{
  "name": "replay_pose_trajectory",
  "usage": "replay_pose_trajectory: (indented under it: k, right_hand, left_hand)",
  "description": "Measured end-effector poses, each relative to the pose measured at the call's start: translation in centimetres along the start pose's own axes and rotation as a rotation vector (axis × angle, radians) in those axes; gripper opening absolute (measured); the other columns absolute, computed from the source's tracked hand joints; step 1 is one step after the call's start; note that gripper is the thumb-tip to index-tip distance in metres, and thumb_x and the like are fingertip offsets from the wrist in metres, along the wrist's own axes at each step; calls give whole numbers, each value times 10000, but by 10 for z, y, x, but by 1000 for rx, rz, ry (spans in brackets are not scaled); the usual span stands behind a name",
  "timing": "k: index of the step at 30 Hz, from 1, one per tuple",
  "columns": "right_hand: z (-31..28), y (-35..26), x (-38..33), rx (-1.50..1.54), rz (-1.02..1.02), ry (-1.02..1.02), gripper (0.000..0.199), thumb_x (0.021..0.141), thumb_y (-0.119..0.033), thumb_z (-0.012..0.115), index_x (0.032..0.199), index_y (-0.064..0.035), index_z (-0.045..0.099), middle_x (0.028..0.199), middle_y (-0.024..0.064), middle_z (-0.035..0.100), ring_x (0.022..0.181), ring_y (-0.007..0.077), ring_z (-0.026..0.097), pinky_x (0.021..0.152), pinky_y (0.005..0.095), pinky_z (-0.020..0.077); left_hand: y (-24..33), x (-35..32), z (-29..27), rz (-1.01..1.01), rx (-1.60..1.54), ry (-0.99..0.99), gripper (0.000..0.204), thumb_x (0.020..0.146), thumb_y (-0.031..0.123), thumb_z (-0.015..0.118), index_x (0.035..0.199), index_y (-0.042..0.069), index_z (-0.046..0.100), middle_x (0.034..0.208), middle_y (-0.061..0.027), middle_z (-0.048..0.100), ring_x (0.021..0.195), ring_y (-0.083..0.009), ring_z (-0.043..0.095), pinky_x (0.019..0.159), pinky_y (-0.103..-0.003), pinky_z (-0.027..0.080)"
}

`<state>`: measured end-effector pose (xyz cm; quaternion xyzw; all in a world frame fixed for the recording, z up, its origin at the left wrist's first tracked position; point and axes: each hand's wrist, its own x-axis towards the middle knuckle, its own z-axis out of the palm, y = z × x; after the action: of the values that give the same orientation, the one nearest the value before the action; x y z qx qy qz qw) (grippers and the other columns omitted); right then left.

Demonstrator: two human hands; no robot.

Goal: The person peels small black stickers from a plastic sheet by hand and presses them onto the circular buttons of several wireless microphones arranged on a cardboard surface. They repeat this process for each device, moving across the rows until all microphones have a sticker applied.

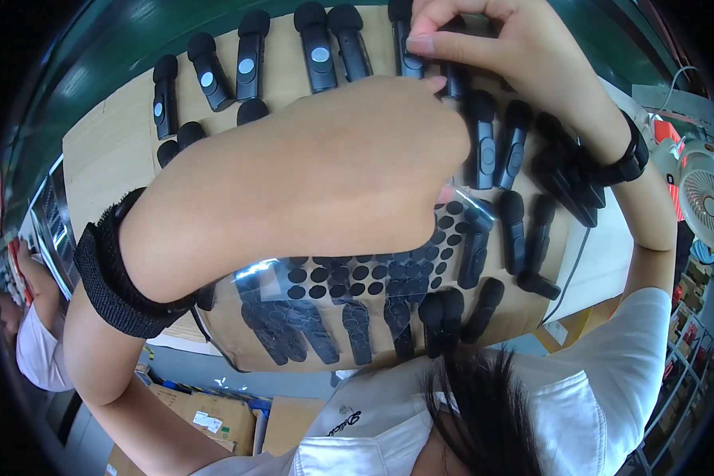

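Small mic units [319,49] – matt black plastic bodies, w/ fuzzy foam-like tips and a glossy grey round pad on some. The board [115,151] beneath is seen as pale wood, smooth, matt. A clear plastic sheet [250,278] – glossy, reflective – carries matt black round dots [319,274]. The wrist strap [103,274] on the left arm looks like rough black cloth; the shirt [611,381] is plain white cloth.

Black clip microphones [319,47] with grey round centres lie on a tan board [111,151], beside a clear sheet of black dots [349,274].
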<state>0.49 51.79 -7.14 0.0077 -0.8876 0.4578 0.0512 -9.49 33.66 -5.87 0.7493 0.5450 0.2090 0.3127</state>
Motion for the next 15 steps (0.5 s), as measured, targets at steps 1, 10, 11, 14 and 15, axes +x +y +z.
replay_pose_trajectory:
  k: [1, 10, 11, 14, 15]
  right_hand:
    - [1, 1, 1, 0, -1, 5, 69, 802, -42, 723, 850, 1, 698, 900, 67, 636, 815, 153, 598, 746, 250, 479]
    - [2, 5, 2, 84, -16, 32, 60, 797, -23, 725, 846, 6, 705, 875, 63, 642, 789, 141, 601, 713, 240, 482]
    - [2, 2, 1, 81, -4, 35, 58, 797, -21, 725, 844, 6, 705, 873, 62, 641, 787, 140, 602, 710, 239, 482]
    - [-2, -10, -5, 62, 45, 45, 52, 800, -20, 725, 840, 6, 706, 870, 61, 640, 780, 140, 601, 705, 240, 481]
    - [-1, -12, -5, 65, 49, 47, 50, 800, -21, 725, 839, 5, 706, 870, 61, 641, 780, 140, 601, 705, 240, 481]
  left_hand:
    - [0, 0, 0, 31, 20, 3, 171, 826, -8, 558, 657, 12, 558, 486, -149, 434, 524, -329, 515, 1161, -452, 271]
    - [-2, -1, -2, 89, 39, 3, 179, 819, -21, 549, 644, 14, 536, 465, -146, 406, 481, -334, 492, 1161, -474, 261]
    - [-2, -1, -2, 103, 55, 2, 179, 818, -21, 548, 643, 15, 536, 461, -145, 401, 476, -334, 488, 1161, -474, 262]
    - [-2, -1, -2, 151, 99, 5, 181, 820, -18, 545, 642, 14, 534, 452, -143, 388, 464, -334, 478, 1159, -474, 264]
    - [-1, 0, -1, 154, 89, 10, 182, 821, -16, 544, 642, 14, 533, 450, -142, 385, 462, -333, 474, 1159, -474, 264]
